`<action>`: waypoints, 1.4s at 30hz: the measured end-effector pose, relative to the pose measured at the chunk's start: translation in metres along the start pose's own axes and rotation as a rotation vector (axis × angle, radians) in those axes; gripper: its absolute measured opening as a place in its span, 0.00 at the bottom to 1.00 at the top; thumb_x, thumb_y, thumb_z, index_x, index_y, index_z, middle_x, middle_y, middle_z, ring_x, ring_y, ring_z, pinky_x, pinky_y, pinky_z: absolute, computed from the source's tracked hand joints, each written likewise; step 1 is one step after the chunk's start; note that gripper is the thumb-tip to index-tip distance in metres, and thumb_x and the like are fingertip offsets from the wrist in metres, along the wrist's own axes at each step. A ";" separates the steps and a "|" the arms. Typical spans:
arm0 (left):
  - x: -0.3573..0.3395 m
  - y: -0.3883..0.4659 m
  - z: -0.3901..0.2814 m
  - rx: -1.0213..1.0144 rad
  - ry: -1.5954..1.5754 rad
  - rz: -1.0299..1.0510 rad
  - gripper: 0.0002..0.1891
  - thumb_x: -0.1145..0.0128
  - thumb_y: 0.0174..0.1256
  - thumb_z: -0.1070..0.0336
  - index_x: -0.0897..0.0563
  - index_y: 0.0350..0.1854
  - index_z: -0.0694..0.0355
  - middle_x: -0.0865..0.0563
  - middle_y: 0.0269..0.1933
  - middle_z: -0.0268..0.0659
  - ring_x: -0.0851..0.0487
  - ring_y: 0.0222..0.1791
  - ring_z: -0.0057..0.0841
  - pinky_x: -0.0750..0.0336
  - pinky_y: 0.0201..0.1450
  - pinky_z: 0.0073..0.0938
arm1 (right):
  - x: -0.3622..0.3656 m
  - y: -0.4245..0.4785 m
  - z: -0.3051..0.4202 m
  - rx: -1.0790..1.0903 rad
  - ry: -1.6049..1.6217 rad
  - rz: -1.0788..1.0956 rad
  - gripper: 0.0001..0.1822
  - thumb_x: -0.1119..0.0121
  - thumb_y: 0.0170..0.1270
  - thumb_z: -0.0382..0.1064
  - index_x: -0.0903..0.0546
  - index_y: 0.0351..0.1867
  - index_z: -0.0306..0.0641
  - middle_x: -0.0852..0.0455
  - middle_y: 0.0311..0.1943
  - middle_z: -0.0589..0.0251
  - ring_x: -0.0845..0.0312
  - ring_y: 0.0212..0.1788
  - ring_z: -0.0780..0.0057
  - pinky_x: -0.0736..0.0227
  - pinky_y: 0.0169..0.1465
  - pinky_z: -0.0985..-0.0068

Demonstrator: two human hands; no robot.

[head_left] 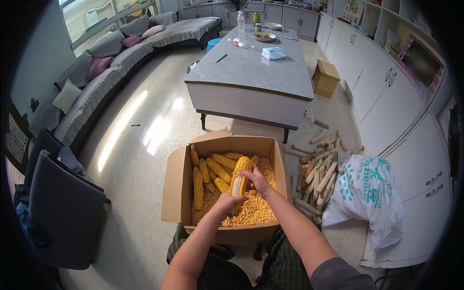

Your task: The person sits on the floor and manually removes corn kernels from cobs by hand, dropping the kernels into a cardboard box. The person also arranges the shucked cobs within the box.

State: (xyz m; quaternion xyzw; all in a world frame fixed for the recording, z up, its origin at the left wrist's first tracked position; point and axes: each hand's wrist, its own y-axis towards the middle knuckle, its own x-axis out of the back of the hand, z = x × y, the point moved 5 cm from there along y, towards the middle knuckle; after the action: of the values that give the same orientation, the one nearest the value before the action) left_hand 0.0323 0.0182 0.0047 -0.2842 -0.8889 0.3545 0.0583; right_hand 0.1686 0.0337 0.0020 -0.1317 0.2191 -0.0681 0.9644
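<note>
Over an open cardboard box (224, 232) I hold a partly shelled ear of corn (240, 175), its bare strip facing me. My left hand (229, 203) grips the lower end. Around the upper right side closes my right hand (256, 180). Below, loose yellow corn kernels (253, 212) cover the bottom of the box. Several whole ears of corn (218, 169) lie on the kernels toward the box's left and back. One more ear (194, 155) leans in the back left corner.
Bare corn cobs (320, 174) are heaped on the floor right of the box, beside a white plastic bag (362, 195). A grey-topped table (250, 70) stands beyond the box. At the left are a dark chair (67, 206) and a sofa (119, 70); white cabinets (380, 87) line the right.
</note>
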 end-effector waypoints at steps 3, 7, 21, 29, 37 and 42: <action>0.001 0.002 0.000 -0.023 0.004 -0.005 0.24 0.33 0.47 0.62 0.26 0.45 0.66 0.20 0.30 0.36 0.22 0.22 0.22 0.27 0.20 0.24 | 0.000 0.000 0.003 0.030 -0.041 0.009 0.29 0.41 0.61 0.47 0.40 0.58 0.42 0.23 0.38 0.68 0.24 0.32 0.85 0.30 0.26 0.86; 0.000 -0.001 -0.003 -0.023 0.038 -0.017 0.23 0.33 0.47 0.61 0.26 0.45 0.64 0.20 0.31 0.34 0.22 0.23 0.21 0.28 0.22 0.23 | -0.005 -0.007 0.011 0.052 -0.083 0.047 0.28 0.40 0.60 0.47 0.39 0.57 0.42 0.23 0.38 0.69 0.26 0.30 0.86 0.32 0.26 0.87; -0.002 0.003 -0.004 -0.119 0.121 -0.102 0.22 0.36 0.47 0.65 0.28 0.44 0.68 0.21 0.24 0.36 0.23 0.15 0.22 0.29 0.15 0.23 | 0.007 0.013 -0.013 0.201 -0.173 -0.012 0.28 0.42 0.62 0.45 0.39 0.56 0.34 0.27 0.42 0.63 0.30 0.44 0.79 0.32 0.50 0.79; -0.002 -0.002 -0.005 -0.034 -0.018 -0.014 0.22 0.34 0.47 0.63 0.26 0.44 0.65 0.20 0.29 0.35 0.23 0.20 0.21 0.29 0.18 0.22 | 0.008 0.005 -0.009 0.049 -0.088 0.015 0.27 0.41 0.59 0.43 0.39 0.56 0.40 0.25 0.40 0.65 0.26 0.36 0.82 0.28 0.37 0.82; 0.000 -0.005 -0.005 0.021 -0.080 0.103 0.21 0.35 0.48 0.63 0.27 0.43 0.63 0.22 0.28 0.34 0.23 0.20 0.21 0.28 0.20 0.22 | 0.006 0.000 0.005 -0.101 -0.014 0.172 0.23 0.38 0.57 0.43 0.35 0.50 0.44 0.21 0.34 0.68 0.22 0.28 0.84 0.29 0.25 0.87; 0.000 0.001 -0.003 -0.020 0.063 0.049 0.25 0.35 0.48 0.63 0.29 0.48 0.67 0.21 0.32 0.38 0.20 0.22 0.24 0.26 0.20 0.25 | 0.005 0.004 -0.006 0.004 -0.102 -0.005 0.25 0.38 0.57 0.43 0.36 0.53 0.45 0.21 0.37 0.66 0.22 0.32 0.83 0.27 0.28 0.85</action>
State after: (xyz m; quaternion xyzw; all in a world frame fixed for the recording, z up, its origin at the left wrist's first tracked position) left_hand 0.0337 0.0203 0.0065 -0.3175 -0.8829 0.3377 0.0744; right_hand 0.1703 0.0348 -0.0063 -0.1338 0.1693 -0.0641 0.9743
